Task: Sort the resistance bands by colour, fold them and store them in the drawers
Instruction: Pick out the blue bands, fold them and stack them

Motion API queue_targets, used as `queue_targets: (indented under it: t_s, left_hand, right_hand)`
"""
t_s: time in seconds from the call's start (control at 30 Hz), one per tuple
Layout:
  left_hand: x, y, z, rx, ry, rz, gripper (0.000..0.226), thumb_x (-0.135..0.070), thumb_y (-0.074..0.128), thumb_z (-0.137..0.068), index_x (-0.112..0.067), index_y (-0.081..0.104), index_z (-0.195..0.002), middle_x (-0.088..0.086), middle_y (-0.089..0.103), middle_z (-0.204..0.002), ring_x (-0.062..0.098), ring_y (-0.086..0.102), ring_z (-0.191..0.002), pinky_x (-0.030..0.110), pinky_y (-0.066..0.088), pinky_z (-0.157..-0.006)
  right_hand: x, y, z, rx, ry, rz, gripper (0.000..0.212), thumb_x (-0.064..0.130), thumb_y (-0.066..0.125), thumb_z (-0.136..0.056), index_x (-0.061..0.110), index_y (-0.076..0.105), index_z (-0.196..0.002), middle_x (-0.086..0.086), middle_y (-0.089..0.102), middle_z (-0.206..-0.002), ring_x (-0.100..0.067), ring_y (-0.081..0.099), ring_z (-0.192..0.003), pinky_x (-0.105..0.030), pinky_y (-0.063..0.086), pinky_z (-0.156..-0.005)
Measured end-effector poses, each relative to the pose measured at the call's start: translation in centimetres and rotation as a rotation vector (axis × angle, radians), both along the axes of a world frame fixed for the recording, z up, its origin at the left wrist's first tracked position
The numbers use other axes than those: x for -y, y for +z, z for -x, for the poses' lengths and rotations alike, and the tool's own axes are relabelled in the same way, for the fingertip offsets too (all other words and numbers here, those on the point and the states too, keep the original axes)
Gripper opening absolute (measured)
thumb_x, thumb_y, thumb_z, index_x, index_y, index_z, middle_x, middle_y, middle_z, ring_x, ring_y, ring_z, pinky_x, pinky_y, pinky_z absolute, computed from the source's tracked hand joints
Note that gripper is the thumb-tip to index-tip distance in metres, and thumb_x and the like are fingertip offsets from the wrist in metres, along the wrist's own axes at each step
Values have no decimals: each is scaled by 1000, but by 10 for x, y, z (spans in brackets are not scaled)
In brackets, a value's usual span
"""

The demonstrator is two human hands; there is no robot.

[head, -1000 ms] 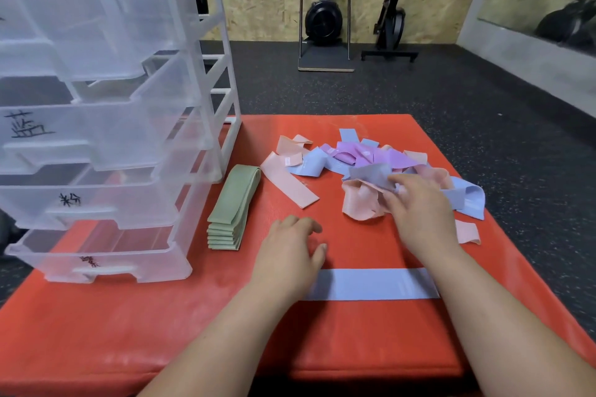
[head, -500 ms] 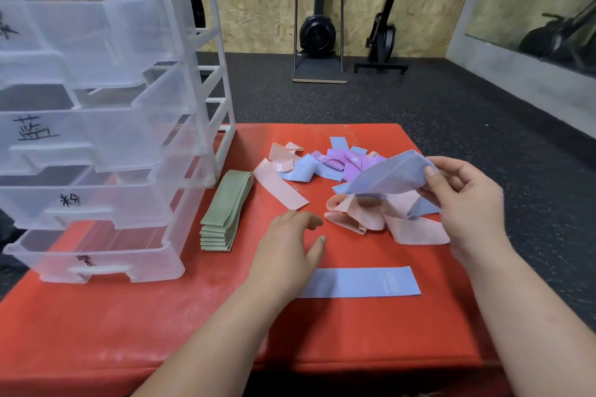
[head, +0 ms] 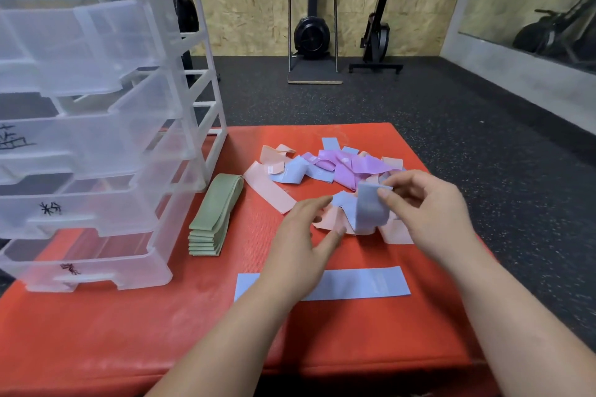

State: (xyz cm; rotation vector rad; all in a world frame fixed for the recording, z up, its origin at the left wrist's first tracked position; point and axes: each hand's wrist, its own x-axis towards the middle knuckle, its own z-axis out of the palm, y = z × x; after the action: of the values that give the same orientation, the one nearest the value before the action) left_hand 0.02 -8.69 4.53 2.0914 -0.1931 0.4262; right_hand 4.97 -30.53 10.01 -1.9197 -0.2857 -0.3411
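while the right hand [head: 429, 213] pinches the top edge of a blue band [head: 371, 213] between thumb and forefinger, the head view shows that band hanging in a loose curl, its lower end resting on a few pink bands [head: 398, 234] at the near side of the mixed pile [head: 342, 164] of pink, purple and blue pieces. the left hand [head: 303, 235] holds nothing; its fingers are spread and fairly straight, reaching toward the lower fold of the lifted band, though whether a fingertip touches it i cannot tell. a second blue band [head: 364, 284] lies flat and straight on the red mat [head: 129, 332], near the person and partly under the left forearm. a stack of folded green bands [head: 213, 219] sits just beside the clear drawer unit [head: 96, 138], whose drawers look bare of bands as far as the plastic lets one see. this reads as the sorting step for blue: one blue band is laid out, another is coming free of the pile, and nothing looks stored yet. the next move likely calls for the left hand to take the hanging end, so both hands can pull the loop straight and lay it on or beside the flat one without dragging the pink bands along.
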Motion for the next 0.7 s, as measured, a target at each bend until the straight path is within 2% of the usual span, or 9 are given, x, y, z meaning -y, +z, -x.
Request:
queue_targets:
  t_s: [0.1,0.17,0.23,0.3,0.4,0.47,0.53,0.63,0.7]
  left_hand:
    - [5,2,-4,-76,-21,110,45,-38,72,-100,-31,61,-143,-22,66,-131,0,61,-120,18,50,-94]
    - [6,1,-9,-115,-16,165,26,-31,72,-101,-28,72,-126,-17,75,-115,2,68,-107,27,54,-89]
    - [5,0,-12,-123,-4,198,9,-24,71,-101,-26,77,-107,-8,78,-98,12,71,-92,37,55,-84]
    - [4,-1,-14,-119,-12,182,9,-22,70,-102,-26,78,-103,-7,78,-94,15,71,-90,38,54,-84]
    - [3,2,-15,-78,-51,138,12,-24,69,-103,-30,79,-108,-18,78,-99,8,72,-94,29,55,-84]
    - [3,2,-17,-65,-86,147,13,-22,70,-102,-30,78,-111,-21,77,-102,4,72,-97,21,54,-83]
    - [5,0,-19,-72,-126,158,13,-20,72,-101,-29,77,-110,-20,77,-102,5,71,-99,19,52,-83]
    - [5,-7,-24,-59,-104,108,9,-21,73,-99,-28,76,-103,-16,76,-98,9,69,-95,28,51,-85]
    - [1,-14,-28,-58,-74,60,4,-22,72,-98,-26,74,-99,-14,73,-92,7,65,-87,29,48,-82]
  right_hand:
    - [-11,-8,3,-97,163,-14,15,7,77,-92,21,74,-98,3,78,-92,-13,75,-88,-27,58,-83]
    - [-16,-11,5,-148,241,-18,16,8,77,-92,21,75,-101,1,78,-93,-18,75,-91,-32,60,-85]
    - [-18,-9,6,-169,282,22,23,8,79,-91,25,73,-105,2,78,-93,-23,75,-90,-35,62,-84]
    - [-16,-10,5,-156,288,168,29,12,83,-87,32,71,-106,8,77,-90,-18,74,-83,-29,60,-80]
    - [-16,-10,5,-23,194,416,18,25,84,-86,38,73,-91,20,71,-82,-2,66,-76,-18,46,-69]
    - [-19,-3,8,22,170,348,13,23,81,-89,34,74,-89,18,72,-81,1,67,-78,-14,44,-71]
    - [-22,5,9,51,176,237,18,13,79,-90,30,73,-89,15,74,-85,1,68,-82,-13,46,-75]
    - [-27,14,12,27,215,-12,21,0,74,-92,20,74,-96,7,78,-92,-9,73,-88,-29,57,-80]
    - [-27,20,16,27,192,-222,15,0,73,-94,14,73,-98,2,78,-92,-12,73,-87,-30,61,-78]
